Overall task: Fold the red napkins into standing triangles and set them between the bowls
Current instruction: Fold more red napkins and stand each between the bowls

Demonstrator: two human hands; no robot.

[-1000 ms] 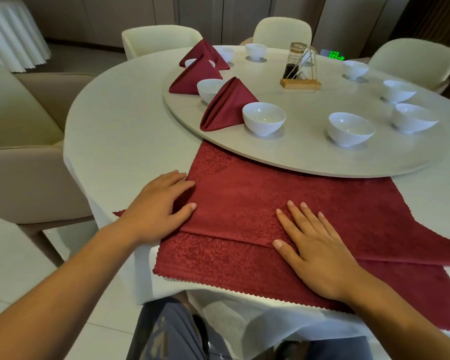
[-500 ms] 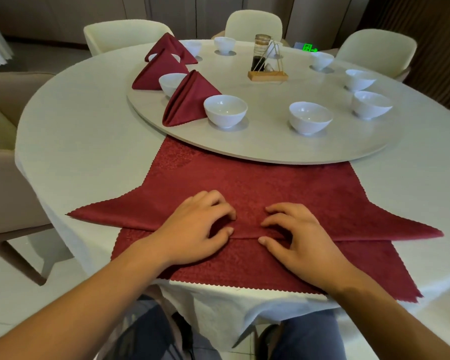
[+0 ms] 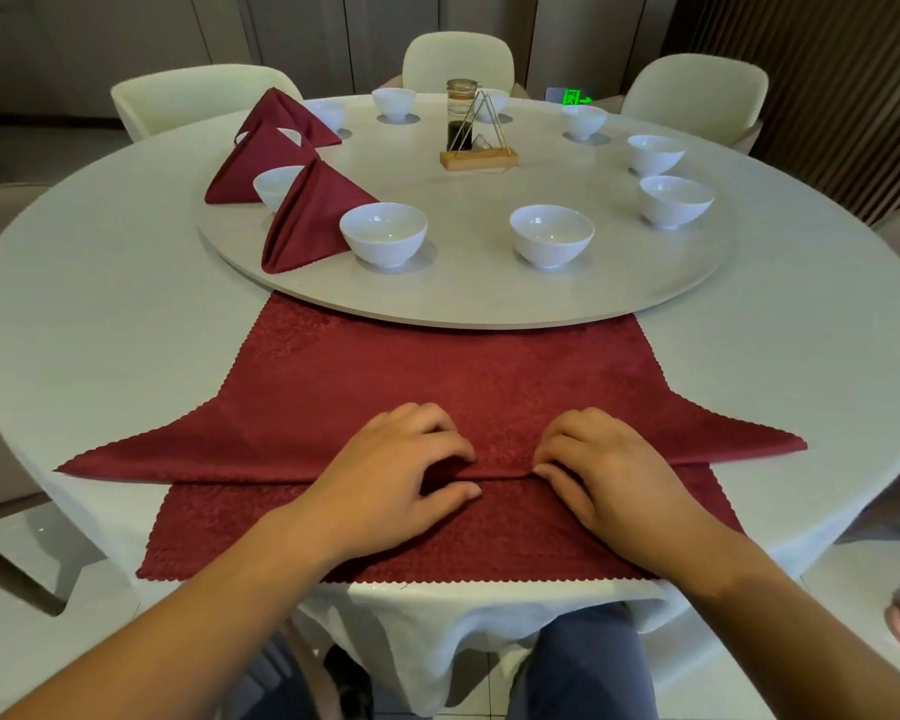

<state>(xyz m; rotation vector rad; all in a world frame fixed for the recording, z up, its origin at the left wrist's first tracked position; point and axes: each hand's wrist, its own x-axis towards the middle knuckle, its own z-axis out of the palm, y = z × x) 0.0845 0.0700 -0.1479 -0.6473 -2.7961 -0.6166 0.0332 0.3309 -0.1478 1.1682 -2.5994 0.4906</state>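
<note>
A red napkin (image 3: 437, 387) lies flat on the table's near edge, its front part folded into a band with pointed ends at left and right. My left hand (image 3: 401, 470) and my right hand (image 3: 598, 470) sit side by side at the middle of the fold, fingers curled and pinching its edge. Three folded red triangles stand on the turntable at the left: the nearest triangle (image 3: 310, 220), the middle triangle (image 3: 250, 163) and the far triangle (image 3: 284, 114). White bowls ring the turntable, among them a near left bowl (image 3: 383, 233) and a near right bowl (image 3: 551, 236).
The round turntable (image 3: 463, 298) overlaps the napkin's far edge. A wooden condiment stand with a jar (image 3: 476, 142) sits near its centre. Cream chairs (image 3: 458, 59) surround the white-clothed table (image 3: 100, 304). My knees show below the table edge.
Both hands slid from flat and spread apart to the middle of the fold, and their fingers curled onto the fold's edge. The view shifted to centre the napkin.
</note>
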